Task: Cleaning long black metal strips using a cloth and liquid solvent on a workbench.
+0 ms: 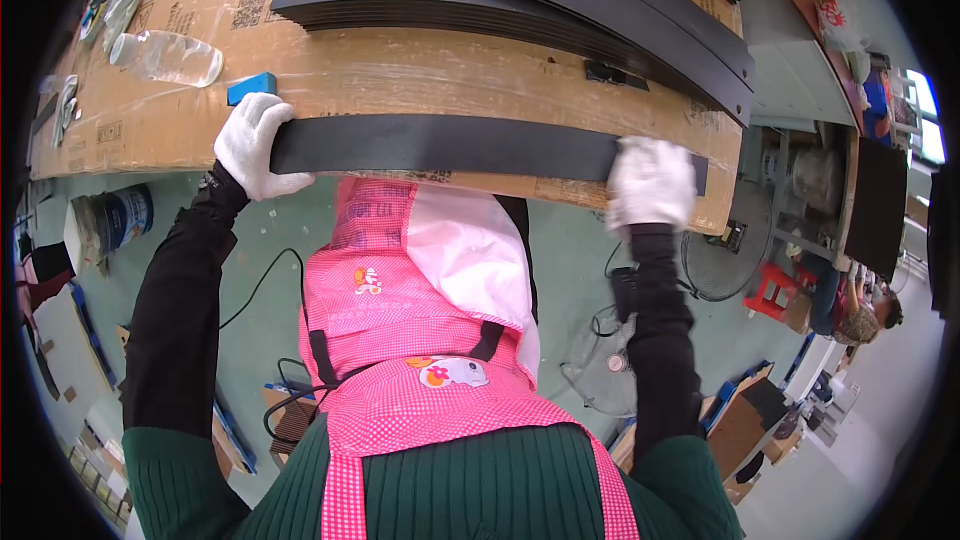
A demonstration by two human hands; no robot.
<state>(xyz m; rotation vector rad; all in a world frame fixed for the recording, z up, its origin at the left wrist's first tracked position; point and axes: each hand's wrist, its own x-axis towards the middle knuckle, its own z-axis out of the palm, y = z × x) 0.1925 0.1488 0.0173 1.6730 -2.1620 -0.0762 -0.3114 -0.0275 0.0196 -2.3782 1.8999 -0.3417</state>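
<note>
Head view: the left hand [254, 148] grips a strip [450, 145], upper centre. The right hand [652, 182] overlaps it, blurred, its grip unclear.

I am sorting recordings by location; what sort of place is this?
Probably a factory workshop: long, flat, dark grey panels are stacked on a brown cardboard-covered table, the person's white-gloved left hand and right hand are at another panel, and another person is farther off.

Bare worktop [420, 75] runs between the dark panel [450, 147] and the stacked panels [480, 6], a small black object [613, 75] intruding toward the right; a blue block [251, 88] sits just beyond the left hand [258, 148].
</note>
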